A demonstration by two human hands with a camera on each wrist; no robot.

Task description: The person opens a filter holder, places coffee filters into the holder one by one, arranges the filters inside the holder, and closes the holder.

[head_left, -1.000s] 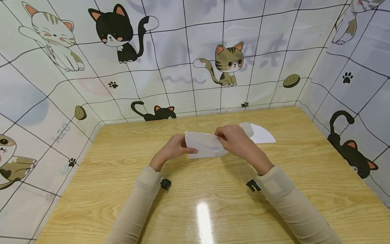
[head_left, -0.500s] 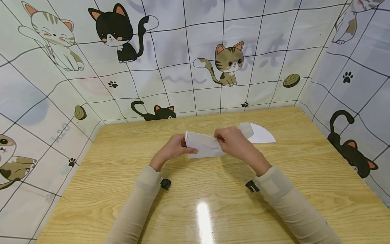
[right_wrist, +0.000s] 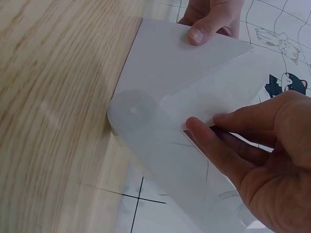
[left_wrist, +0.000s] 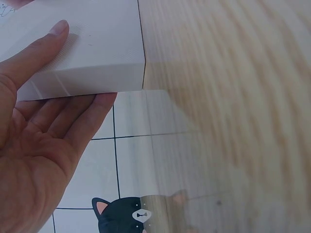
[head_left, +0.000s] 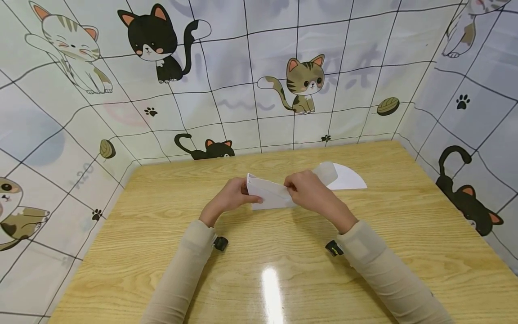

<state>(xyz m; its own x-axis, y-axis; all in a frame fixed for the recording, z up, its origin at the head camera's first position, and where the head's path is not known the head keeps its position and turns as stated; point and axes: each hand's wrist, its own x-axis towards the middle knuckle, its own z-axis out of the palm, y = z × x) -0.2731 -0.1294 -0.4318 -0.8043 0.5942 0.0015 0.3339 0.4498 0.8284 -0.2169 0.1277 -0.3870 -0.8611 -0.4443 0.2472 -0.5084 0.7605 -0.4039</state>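
- The white packet stands on edge, slightly tilted, above the far part of the bench, between the two hands; its lower edge seems to rest on the wood.
- The left hand has hold of the packet's left end: the thumb lies along the near face while the fingers support it from behind, a grip that probably keeps this end steady. Its gap is just the packet's thickness.
- The right hand pinches an upper edge of the packet between thumb and forefinger, with next to no gap in the grip. This likely gives control of that edge without crushing the body.
- In the right wrist view, a see-through strip with a rounded end crosses the packet's lower corner and runs below the right hand; whether it is fixed there I cannot tell.
- A white rounded sheet lies on the bench just beyond the right hand, perhaps part of the same thing; the hand hides any join.
- Both forearms reach forward and angle inward, wrists low over the bench, so the hands face each other across the packet.
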